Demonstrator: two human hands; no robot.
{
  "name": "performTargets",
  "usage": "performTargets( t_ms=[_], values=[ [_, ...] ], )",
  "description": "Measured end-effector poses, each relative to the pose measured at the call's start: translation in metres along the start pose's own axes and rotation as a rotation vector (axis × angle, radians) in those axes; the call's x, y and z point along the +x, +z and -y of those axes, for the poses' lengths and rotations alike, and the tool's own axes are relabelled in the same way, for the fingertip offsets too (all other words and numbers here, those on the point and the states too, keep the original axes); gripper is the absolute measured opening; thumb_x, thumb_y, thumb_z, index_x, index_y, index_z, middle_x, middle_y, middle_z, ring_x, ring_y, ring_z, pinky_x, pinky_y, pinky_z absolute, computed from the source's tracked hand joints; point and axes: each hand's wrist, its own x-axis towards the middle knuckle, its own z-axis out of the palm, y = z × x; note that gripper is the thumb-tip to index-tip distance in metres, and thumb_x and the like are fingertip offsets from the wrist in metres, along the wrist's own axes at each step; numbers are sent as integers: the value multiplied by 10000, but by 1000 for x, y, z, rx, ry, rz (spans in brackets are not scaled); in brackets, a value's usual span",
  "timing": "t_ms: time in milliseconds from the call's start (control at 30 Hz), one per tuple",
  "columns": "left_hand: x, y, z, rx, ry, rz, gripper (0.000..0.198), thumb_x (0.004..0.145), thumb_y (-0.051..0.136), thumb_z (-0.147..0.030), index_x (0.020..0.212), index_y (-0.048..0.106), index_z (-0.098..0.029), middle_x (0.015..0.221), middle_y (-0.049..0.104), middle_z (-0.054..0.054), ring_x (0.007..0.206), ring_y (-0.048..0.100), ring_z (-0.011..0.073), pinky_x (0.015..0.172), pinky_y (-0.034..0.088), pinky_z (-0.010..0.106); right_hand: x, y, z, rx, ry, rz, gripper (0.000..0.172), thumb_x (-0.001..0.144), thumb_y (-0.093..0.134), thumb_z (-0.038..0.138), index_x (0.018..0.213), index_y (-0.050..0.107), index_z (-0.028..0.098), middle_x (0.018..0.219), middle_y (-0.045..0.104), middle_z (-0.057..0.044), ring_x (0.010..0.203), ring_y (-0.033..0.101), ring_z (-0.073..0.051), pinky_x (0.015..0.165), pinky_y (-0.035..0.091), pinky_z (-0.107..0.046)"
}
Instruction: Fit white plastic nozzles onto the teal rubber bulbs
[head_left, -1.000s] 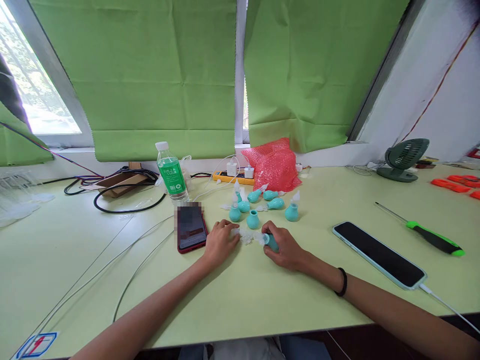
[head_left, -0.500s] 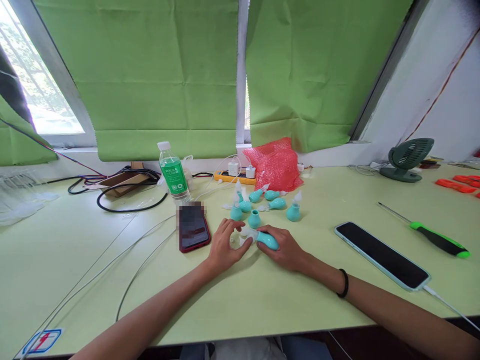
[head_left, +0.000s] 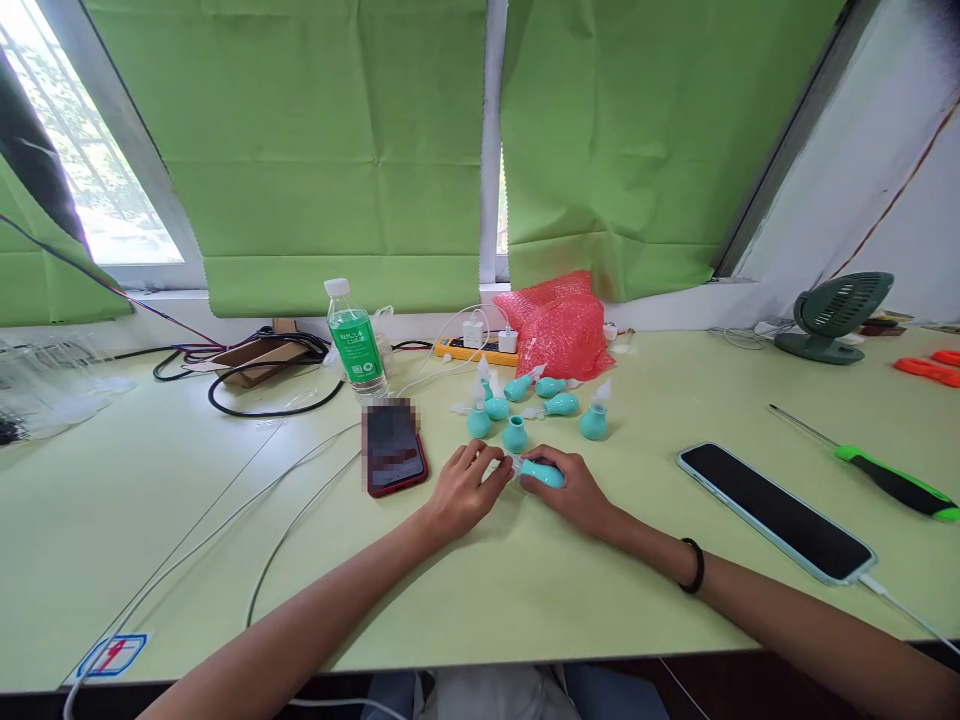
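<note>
My right hand [head_left: 571,492] is wrapped round the teal rubber bulb of a bulb syringe [head_left: 545,474], which lies nearly level just above the table. My left hand [head_left: 466,490] pinches the clear nozzle end of the same syringe, and its fingers hide most of that nozzle. Just beyond my hands stands a teal bulb with an open neck [head_left: 514,436] and no nozzle on it. Several more teal bulb syringes with clear tips are grouped behind it; one upright syringe [head_left: 594,420] stands to the right, another lying syringe [head_left: 561,404] nearer the middle.
Left of my hands lies a red-cased phone [head_left: 395,450], with a water bottle [head_left: 357,345] behind it. A pink bubble-wrap bag [head_left: 562,325] and a power strip [head_left: 457,350] are at the back. To the right lie another phone [head_left: 776,510] and a screwdriver [head_left: 892,478]; a small fan [head_left: 832,320] stands behind.
My left fingers, spread around the clear nozzle before, have closed on it. My right hand still holds the bulb. The whole view has shifted slightly.
</note>
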Motion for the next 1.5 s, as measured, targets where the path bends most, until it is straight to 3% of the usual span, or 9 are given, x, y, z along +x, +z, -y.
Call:
performTargets(
  t_ms=[167,333,600,967,1067,1267,1333,1400,1500],
  values=[
    [11,3,3,152,106,108,200,834,351,-134,937,522,-149,841,573,74,819,469,201,643,366,329,4,0,-7,13,33,-58,136,682,530,271,772,548,170,687,585,3,612,514,-135,574,416,-250],
    [44,2,10,116,218,266,200,832,360,-148,794,556,-129,738,557,63,802,460,199,600,372,295,10,-6,-13,20,37,-177,144,664,539,281,733,524,156,637,569,-1,574,508,-133,543,415,-247],
    [23,14,12,-46,95,186,262,857,296,-163,803,552,-155,706,553,52,765,456,167,622,391,266,9,-9,-12,-173,-93,-133,106,634,540,236,718,534,171,637,593,-11,547,521,-138,551,418,-261],
    [30,9,2,39,-19,280,228,855,268,-170,825,492,-139,676,540,68,727,453,199,609,352,308,9,-9,-15,-217,-161,-168,140,649,533,260,764,520,181,689,607,-22,572,548,-146,566,430,-265],
    [35,0,5,-188,-127,306,200,849,287,-210,829,475,-143,679,532,55,698,461,173,601,356,281,10,-11,-14,-216,-191,-177,155,647,540,270,774,516,185,700,609,-21,586,556,-148,581,436,-270],
    [46,-15,15,-1037,-424,447,258,824,306,-396,818,416,-163,531,434,-38,472,398,82,475,331,200,10,-16,-12,-191,-269,-200,162,645,548,267,780,511,185,720,615,-23,612,567,-150,595,445,-271],
    [48,-17,18,-1143,-478,444,298,807,314,-438,828,409,-157,509,427,-44,455,393,79,465,325,197,11,-17,-14,-179,-274,-193,155,637,551,259,766,516,182,708,615,-21,605,566,-149,591,445,-271],
    [48,-17,22,-1050,-483,420,286,812,317,-416,840,427,-155,505,440,-41,450,399,80,460,319,195,12,-16,-16,-144,-246,-198,144,634,550,254,753,519,180,703,616,-22,610,565,-152,588,447,-272],
    [44,-12,25,-671,-372,361,192,803,378,-300,791,510,-161,561,509,-8,543,463,108,508,342,209,14,-15,-18,-83,-192,-212,143,635,549,255,752,523,178,708,616,-25,624,564,-155,589,449,-270]
  ],
)
